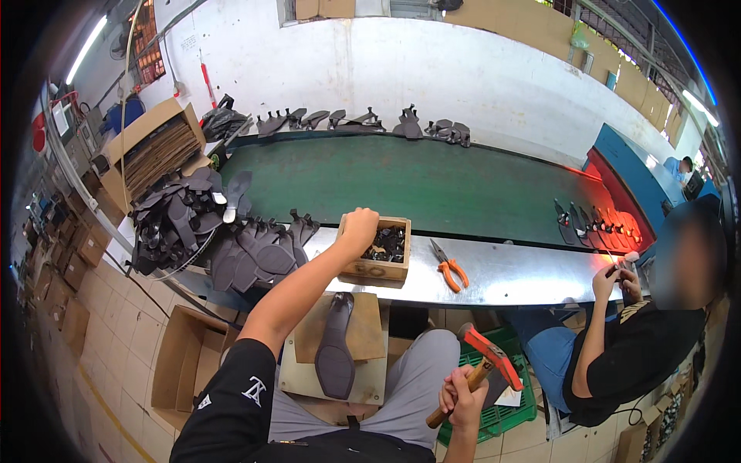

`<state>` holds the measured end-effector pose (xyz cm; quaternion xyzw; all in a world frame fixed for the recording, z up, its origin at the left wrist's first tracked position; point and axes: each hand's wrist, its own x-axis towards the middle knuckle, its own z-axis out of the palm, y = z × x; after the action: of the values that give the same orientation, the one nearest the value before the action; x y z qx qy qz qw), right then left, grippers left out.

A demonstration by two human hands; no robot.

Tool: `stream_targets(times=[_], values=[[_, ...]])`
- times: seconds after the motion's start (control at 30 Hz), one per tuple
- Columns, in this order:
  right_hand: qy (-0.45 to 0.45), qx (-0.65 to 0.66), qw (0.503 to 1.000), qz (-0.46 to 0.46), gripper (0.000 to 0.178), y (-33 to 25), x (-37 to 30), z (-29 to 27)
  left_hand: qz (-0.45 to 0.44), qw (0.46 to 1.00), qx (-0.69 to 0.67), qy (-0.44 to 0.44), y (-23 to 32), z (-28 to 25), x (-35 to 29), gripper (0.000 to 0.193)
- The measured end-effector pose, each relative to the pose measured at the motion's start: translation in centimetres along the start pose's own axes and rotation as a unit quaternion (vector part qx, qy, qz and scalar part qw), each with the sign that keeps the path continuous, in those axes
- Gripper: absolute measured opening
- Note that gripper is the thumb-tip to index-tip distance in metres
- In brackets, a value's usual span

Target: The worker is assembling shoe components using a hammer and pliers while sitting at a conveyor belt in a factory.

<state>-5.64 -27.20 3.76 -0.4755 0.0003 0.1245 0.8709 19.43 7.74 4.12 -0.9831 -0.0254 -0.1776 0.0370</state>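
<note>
My left hand (359,231) reaches over the left side of a wooden box (376,270) of small black pieces (390,245). Its fingers are curled, and whatever they hold is hidden. In my right hand (461,395), wrapped round its wooden handle, is a hammer (494,353) with an orange-red head, raised above my right thigh. A dark shoe sole (335,363) with a narrow heel end pointing away from me lies on a brown pad (365,330) on a pale board (299,376) between my legs. Neither hand touches the sole.
Orange-handled pliers (450,266) lie on the metal bench edge (502,279). Piled dark soles (255,251) stand at left, others line the green conveyor belt (401,174). A co-worker (648,355) works at right. A green crate (505,413) and cardboard box (185,366) flank me.
</note>
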Motion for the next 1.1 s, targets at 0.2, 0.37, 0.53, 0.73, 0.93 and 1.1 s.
stream_targets(times=[0.2,0.37,0.53,0.73,0.93,1.1], values=[[-0.025,-0.096,0.994,-0.034,0.021,-1.4,1.0,2.3,-0.034,0.864,-0.497,0.074,1.1,-7.0,-7.5,0.017],[-0.049,-0.189,0.973,-0.127,0.016,-2.9,2.7,5.6,-0.139,0.591,-0.792,-0.069,5.0,-14.8,-17.3,0.023],[-0.146,-0.189,0.965,-0.111,0.020,-2.9,2.6,10.7,-0.182,0.498,-0.843,-0.087,6.3,-18.6,-23.9,0.021],[-0.220,-0.144,0.960,-0.100,0.023,-1.7,1.3,12.0,-0.065,0.671,-0.735,0.065,5.3,-20.2,-27.1,0.018],[-0.207,-0.191,0.952,-0.117,0.024,-0.6,0.7,13.5,-0.252,0.306,-0.904,-0.160,5.3,-18.3,-27.8,0.025],[-0.189,-0.188,0.960,-0.082,0.017,0.9,1.7,13.6,-0.236,0.203,-0.939,-0.145,6.4,-14.0,-29.1,0.022]])
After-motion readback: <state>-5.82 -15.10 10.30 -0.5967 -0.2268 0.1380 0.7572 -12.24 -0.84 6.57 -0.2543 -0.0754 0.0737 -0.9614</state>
